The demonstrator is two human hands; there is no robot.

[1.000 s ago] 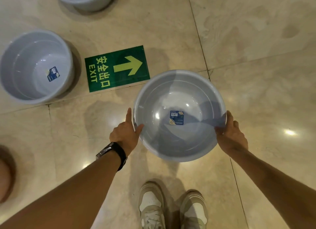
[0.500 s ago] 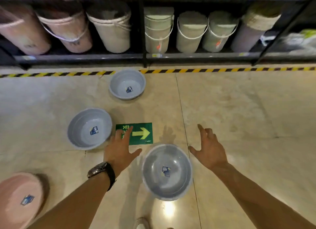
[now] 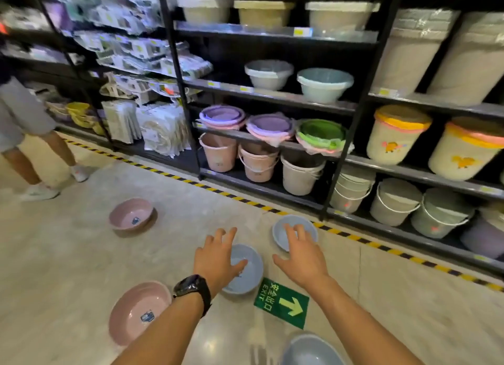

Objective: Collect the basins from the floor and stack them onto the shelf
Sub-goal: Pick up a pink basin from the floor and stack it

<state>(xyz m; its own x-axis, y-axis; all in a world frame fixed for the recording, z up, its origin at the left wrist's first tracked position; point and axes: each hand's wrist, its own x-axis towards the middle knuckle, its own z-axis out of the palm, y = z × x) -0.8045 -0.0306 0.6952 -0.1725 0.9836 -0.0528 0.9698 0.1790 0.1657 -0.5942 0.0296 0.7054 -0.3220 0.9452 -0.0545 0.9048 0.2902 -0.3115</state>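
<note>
Basins [image 3: 308, 349] on floor [image 3: 68, 255]; both hands' spread fingers [image 3: 223, 236] empty, above them.

A shop aisle selling plastic housewares.

Black metal shelving [image 3: 275, 96] runs along the aisle, stocked in rows with many copies of the same goods: pink buckets [image 3: 218, 153], stacked white pails [image 3: 351, 190], lidded basins [image 3: 268, 74] and tall bins [image 3: 395, 134] with cartoon prints. Yellow price tags [image 3: 302, 32] sit on the shelf edges. To the left hang packaged goods [image 3: 163, 130] in clear bags. Yellow-and-black hazard tape [image 3: 354, 237] lines the polished stone floor [image 3: 68, 255] in front of the shelving, and a green EXIT arrow sticker [image 3: 282, 303] is stuck to the floor. Basins [image 3: 131, 214] lying on the floor carry product labels inside.
</note>
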